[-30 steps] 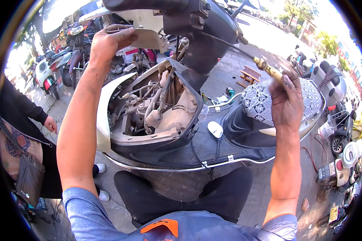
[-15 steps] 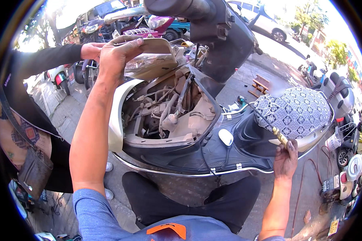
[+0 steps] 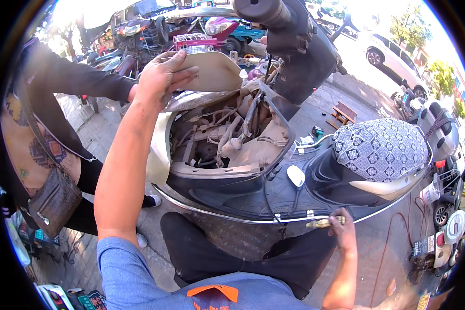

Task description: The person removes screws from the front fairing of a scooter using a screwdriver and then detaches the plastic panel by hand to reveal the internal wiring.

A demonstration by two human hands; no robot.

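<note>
My left hand (image 3: 163, 77) is raised at the scooter's front, its fingers around the left end of a beige panel (image 3: 219, 72). Below that panel, the opened front of the scooter bares dusty wiring and hoses (image 3: 219, 134). My right hand (image 3: 342, 228) is closed on a yellowish, brass-coloured tool (image 3: 323, 223), held level over my right knee beside the footboard. The tool looks like a screwdriver handle; no shaft can be made out now. A co-worker's dark sleeve (image 3: 101, 85) reaches in from the left, and its hand is mostly hidden behind my left wrist.
A round mirror (image 3: 296, 176) rests on the black footboard (image 3: 263, 199). The seat (image 3: 382, 150) has a patterned cover. A small wooden stool (image 3: 342, 114) stands beyond. A red hose (image 3: 380, 258) lies on the paving at right. Parked motorbikes (image 3: 139, 36) crowd the back left.
My right hand has drawn the tool down and left, away from the seat, turning it level. The beige panel has tilted to show its broad face, and my left hand has shifted slightly right.
</note>
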